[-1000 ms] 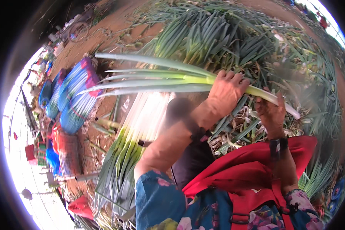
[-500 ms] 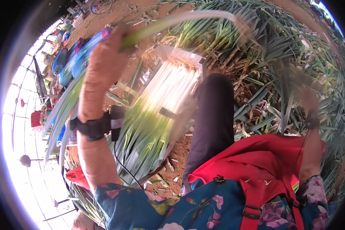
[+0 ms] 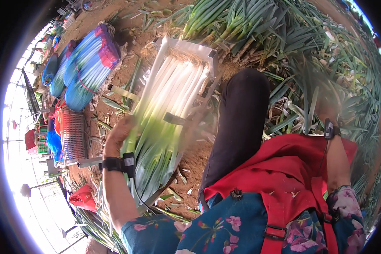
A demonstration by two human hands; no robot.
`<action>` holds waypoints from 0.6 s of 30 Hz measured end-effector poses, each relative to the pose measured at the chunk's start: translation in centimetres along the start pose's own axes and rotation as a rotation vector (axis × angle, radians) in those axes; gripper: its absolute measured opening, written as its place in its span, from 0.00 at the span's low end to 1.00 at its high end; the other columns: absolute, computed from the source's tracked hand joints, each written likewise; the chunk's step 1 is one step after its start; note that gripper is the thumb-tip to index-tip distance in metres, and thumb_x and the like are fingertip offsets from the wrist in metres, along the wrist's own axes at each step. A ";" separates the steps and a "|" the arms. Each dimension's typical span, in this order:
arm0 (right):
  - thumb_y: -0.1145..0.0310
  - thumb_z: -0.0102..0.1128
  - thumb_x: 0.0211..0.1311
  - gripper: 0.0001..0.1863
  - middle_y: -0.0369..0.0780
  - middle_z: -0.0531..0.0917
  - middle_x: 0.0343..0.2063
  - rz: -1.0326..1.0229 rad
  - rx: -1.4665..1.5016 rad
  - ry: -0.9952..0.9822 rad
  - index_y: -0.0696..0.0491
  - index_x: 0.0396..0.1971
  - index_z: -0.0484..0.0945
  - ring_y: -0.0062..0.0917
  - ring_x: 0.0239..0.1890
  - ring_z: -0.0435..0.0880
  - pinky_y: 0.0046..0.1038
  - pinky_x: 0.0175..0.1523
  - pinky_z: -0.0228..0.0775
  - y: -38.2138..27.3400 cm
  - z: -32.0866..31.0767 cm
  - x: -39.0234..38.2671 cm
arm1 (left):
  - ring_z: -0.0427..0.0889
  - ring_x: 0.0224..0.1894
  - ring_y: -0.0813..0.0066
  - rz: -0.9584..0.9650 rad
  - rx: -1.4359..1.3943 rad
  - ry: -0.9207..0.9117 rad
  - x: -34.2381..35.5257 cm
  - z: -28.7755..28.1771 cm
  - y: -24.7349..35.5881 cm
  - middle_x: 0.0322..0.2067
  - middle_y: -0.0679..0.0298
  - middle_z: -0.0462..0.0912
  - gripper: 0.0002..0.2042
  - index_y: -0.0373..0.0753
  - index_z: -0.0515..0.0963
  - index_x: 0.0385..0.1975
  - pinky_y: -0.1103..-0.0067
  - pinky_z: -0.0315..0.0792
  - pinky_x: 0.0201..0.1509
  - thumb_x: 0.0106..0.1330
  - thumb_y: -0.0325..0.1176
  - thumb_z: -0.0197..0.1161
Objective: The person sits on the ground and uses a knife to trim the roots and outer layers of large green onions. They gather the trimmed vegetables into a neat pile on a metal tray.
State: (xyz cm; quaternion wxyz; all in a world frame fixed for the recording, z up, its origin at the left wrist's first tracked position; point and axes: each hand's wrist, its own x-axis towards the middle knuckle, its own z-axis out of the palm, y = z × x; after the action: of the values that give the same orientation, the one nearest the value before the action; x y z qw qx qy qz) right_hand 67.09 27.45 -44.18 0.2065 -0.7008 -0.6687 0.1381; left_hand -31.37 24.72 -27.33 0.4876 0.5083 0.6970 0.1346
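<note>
Long green onions (image 3: 173, 89), with white stalks and roots at the far end, lie side by side in a metal frame (image 3: 213, 57) on the ground. At the frame's left side, my left hand (image 3: 119, 133) curls its fingers round the lower green part of an outer green onion; its fingertips are slightly blurred. My right hand (image 3: 328, 113), off to the right, is smeared by motion above loose leaves (image 3: 298, 112). Its fingers cannot be made out, nor whether anything is in them. A dark strap with a small device circles each wrist.
More green onions (image 3: 241, 25) are heaped beyond the frame, and leaf scraps (image 3: 360, 84) cover the right side. Wrapped bundles (image 3: 86, 67) lie at the far left, near a red crate (image 3: 74, 135). My bent knee (image 3: 245, 97) is just right of the frame.
My left hand has come down from above the frame to its left side, bringing the raised green onion down to the others. My right hand has moved slightly and stays blurred.
</note>
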 end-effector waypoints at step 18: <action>0.63 0.55 0.76 0.13 0.36 0.83 0.42 0.831 1.334 0.018 0.54 0.52 0.80 0.27 0.40 0.84 0.27 0.45 0.79 -9.1 -0.8 -3.6 | 0.86 0.50 0.48 0.201 0.410 0.145 3.0 16.0 -3.1 0.48 0.50 0.87 0.17 0.41 0.85 0.49 0.61 0.79 0.52 0.69 0.44 0.59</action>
State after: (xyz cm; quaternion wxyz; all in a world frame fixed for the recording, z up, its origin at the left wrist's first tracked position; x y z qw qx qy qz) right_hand 59.18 23.94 -39.50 0.5206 -0.6225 -0.1256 0.5707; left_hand -20.16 20.92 -38.85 0.3070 0.6527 0.6887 0.0743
